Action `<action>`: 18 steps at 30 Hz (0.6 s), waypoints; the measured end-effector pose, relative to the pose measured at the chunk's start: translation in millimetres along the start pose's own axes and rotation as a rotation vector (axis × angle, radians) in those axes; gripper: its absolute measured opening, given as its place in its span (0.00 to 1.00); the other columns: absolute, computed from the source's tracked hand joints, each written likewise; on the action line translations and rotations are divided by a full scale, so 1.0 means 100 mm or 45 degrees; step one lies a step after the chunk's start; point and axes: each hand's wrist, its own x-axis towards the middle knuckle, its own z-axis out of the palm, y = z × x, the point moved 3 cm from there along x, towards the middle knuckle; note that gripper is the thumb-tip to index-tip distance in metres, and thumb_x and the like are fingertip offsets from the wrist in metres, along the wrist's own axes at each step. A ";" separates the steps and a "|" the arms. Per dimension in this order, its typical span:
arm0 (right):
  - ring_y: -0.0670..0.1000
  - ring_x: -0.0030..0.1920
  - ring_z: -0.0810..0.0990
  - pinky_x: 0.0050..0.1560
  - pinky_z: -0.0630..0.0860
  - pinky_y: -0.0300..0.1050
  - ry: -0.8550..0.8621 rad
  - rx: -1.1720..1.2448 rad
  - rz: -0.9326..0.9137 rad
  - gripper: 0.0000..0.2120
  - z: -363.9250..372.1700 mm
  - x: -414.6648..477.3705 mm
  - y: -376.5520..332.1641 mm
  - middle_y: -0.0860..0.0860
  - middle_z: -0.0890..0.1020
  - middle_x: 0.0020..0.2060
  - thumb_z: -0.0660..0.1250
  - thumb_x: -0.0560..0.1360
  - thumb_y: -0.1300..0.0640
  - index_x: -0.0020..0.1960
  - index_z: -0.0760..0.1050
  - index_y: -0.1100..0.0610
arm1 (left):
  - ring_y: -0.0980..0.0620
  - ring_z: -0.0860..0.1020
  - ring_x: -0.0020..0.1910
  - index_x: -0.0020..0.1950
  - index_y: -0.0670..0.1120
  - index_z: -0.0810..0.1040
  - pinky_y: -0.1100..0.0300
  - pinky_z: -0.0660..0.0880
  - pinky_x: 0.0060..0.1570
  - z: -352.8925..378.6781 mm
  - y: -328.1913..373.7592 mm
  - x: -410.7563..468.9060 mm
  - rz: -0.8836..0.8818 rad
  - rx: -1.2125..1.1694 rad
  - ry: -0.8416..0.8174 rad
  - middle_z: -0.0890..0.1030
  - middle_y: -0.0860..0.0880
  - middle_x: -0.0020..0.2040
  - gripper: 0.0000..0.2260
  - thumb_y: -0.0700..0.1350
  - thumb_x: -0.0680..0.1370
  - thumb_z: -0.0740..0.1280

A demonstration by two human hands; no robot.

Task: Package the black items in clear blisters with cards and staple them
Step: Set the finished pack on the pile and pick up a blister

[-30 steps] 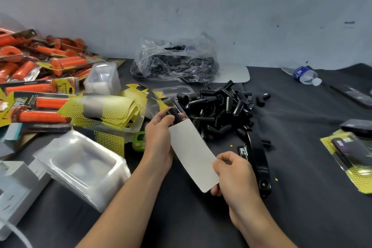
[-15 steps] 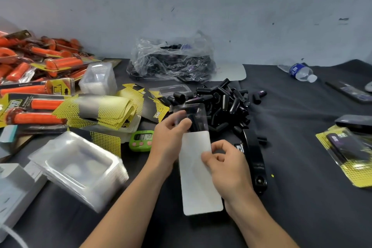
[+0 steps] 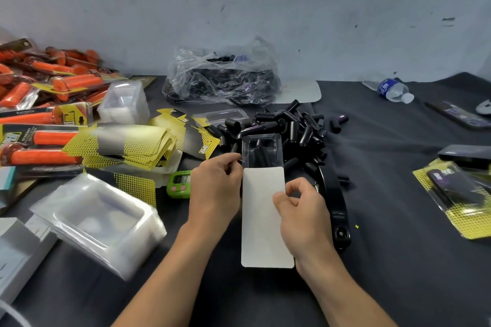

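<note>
Dark cloth covers the desk (image 3: 398, 260) below a pale wall. Mid-desk, a clear blister (image 3: 261, 147) with a black item (image 3: 259, 156) inside sits on the near side of the pile of black items (image 3: 295, 125). The white card (image 3: 261, 223) meets its near edge. Feeding the card in probably goes best kept square to the blister's sides. Fingers of the left hand (image 3: 215, 191) pinch the blister's left edge, and the narrowly curled fingers of the right hand (image 3: 303, 210) pinch the card's right edge. A black stapler (image 3: 333, 202) lies just right.

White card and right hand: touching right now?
Touching. The head view shows the right hand's thumb lying on the white card's face at its right edge, with the fingers curled round that edge and no gap between them.
</note>
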 end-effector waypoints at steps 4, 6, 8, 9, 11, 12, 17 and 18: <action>0.46 0.24 0.62 0.25 0.61 0.36 -0.005 -0.037 -0.040 0.10 0.00 -0.01 -0.01 0.48 0.69 0.22 0.67 0.79 0.61 0.41 0.69 0.54 | 0.72 0.79 0.43 0.55 0.51 0.88 0.78 0.72 0.39 0.01 0.02 -0.02 0.004 -0.048 0.004 0.77 0.69 0.34 0.08 0.47 0.77 0.74; 0.46 0.25 0.62 0.25 0.61 0.37 -0.026 -0.032 -0.057 0.10 -0.01 -0.01 -0.01 0.48 0.68 0.22 0.67 0.78 0.62 0.41 0.69 0.54 | 0.72 0.79 0.41 0.53 0.51 0.89 0.76 0.74 0.38 0.01 -0.01 0.01 -0.029 -0.026 -0.024 0.78 0.67 0.34 0.07 0.48 0.76 0.75; 0.47 0.25 0.61 0.25 0.59 0.38 -0.054 -0.014 -0.082 0.11 0.00 -0.02 -0.03 0.47 0.66 0.22 0.67 0.78 0.63 0.41 0.69 0.55 | 0.74 0.78 0.41 0.51 0.50 0.89 0.73 0.77 0.39 -0.01 -0.06 0.04 -0.075 -0.013 -0.025 0.78 0.66 0.33 0.06 0.47 0.76 0.75; 0.47 0.26 0.60 0.26 0.59 0.38 -0.065 -0.006 -0.098 0.11 0.00 -0.02 -0.04 0.47 0.66 0.22 0.67 0.78 0.64 0.41 0.69 0.55 | 0.75 0.78 0.41 0.51 0.50 0.89 0.75 0.75 0.37 -0.01 -0.07 0.05 -0.087 -0.003 -0.020 0.78 0.65 0.33 0.06 0.46 0.76 0.75; 0.47 0.26 0.60 0.26 0.58 0.38 -0.078 0.001 -0.131 0.11 0.00 -0.03 -0.06 0.47 0.66 0.22 0.67 0.78 0.64 0.41 0.69 0.56 | 0.74 0.78 0.39 0.49 0.49 0.89 0.78 0.72 0.34 -0.01 -0.07 0.04 -0.096 -0.001 -0.011 0.79 0.65 0.33 0.05 0.46 0.76 0.75; 0.47 0.25 0.60 0.26 0.58 0.38 -0.080 0.003 -0.144 0.10 0.00 -0.03 -0.07 0.47 0.66 0.22 0.67 0.78 0.65 0.41 0.69 0.56 | 0.73 0.79 0.38 0.48 0.49 0.89 0.78 0.72 0.33 -0.01 -0.07 0.04 -0.107 -0.020 -0.010 0.79 0.64 0.33 0.05 0.47 0.76 0.75; 0.45 0.25 0.59 0.25 0.58 0.36 -0.103 0.034 -0.159 0.12 0.00 -0.03 -0.08 0.46 0.66 0.22 0.67 0.78 0.65 0.40 0.69 0.54 | 0.71 0.79 0.37 0.44 0.48 0.89 0.78 0.71 0.31 -0.02 -0.07 0.04 -0.152 -0.019 -0.006 0.79 0.65 0.31 0.04 0.45 0.76 0.74; 0.45 0.25 0.59 0.25 0.58 0.36 -0.109 0.038 -0.157 0.12 0.00 -0.04 -0.07 0.46 0.66 0.22 0.67 0.78 0.65 0.40 0.69 0.54 | 0.71 0.79 0.36 0.43 0.48 0.89 0.77 0.71 0.30 -0.02 -0.07 0.04 -0.156 -0.019 -0.007 0.78 0.65 0.29 0.05 0.44 0.76 0.73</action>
